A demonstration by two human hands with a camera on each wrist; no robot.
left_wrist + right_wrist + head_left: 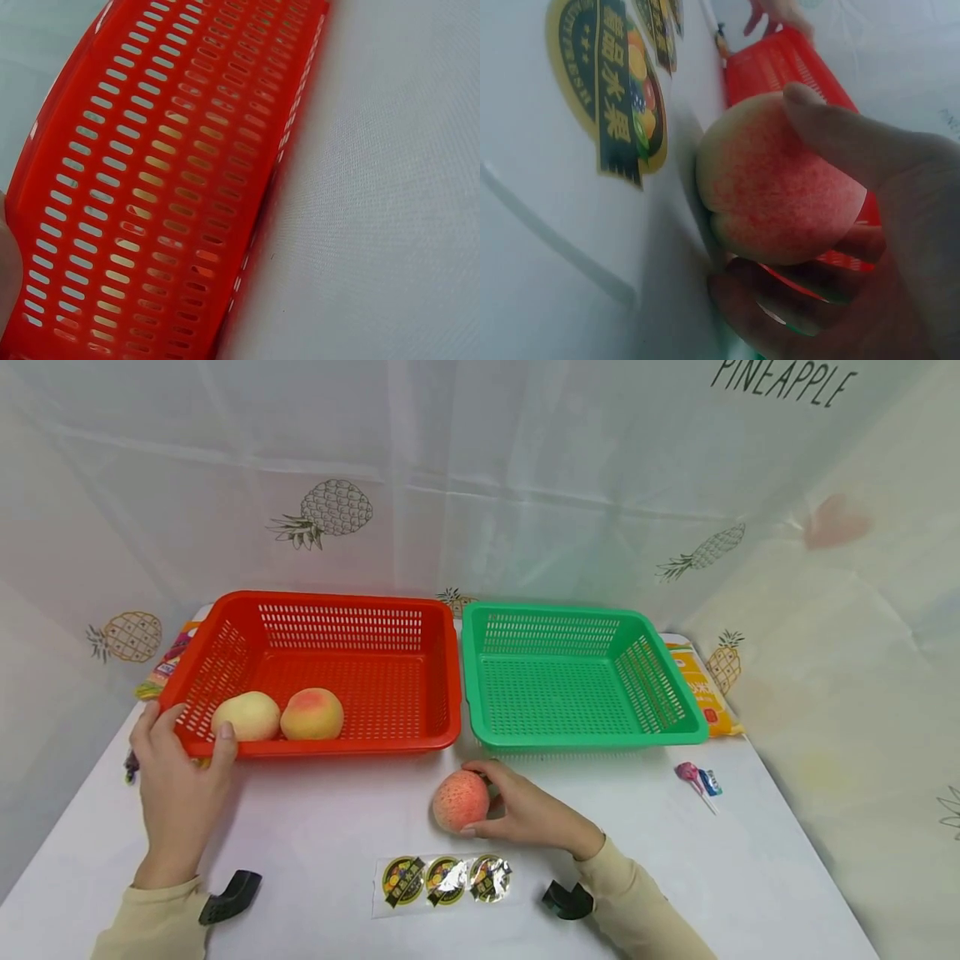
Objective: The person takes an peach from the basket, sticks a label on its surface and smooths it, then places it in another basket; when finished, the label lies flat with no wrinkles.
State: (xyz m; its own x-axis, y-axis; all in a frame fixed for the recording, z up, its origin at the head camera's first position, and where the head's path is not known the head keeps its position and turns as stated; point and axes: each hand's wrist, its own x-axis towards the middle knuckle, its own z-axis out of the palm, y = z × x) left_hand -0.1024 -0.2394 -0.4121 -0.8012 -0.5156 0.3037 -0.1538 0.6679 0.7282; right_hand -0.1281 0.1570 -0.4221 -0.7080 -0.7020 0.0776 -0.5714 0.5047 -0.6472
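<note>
At the front left corner of the red basket (397, 747), my left hand (178, 789) grips the rim, thumb on the front edge and fingers over the left side. A pale yellow peach (246, 716) and a yellow-orange peach with a red blush (312, 714) lie inside, against the front wall. My right hand (534, 810) holds a pink speckled peach (459, 802) on the white table, thumb on the near side and fingers round the far side. The right wrist view shows this peach (780, 180) between thumb and fingers. In the left wrist view, the basket's slotted wall (172, 172) fills the left half.
A green basket (585, 742) stands right of the red one, nothing in it. A strip of round fruit stickers (446, 881) lies before my right hand. A lollipop (697, 785) and a yellow packet (705, 689) lie at the right; a colourful packet (161, 672) is partly hidden at the left.
</note>
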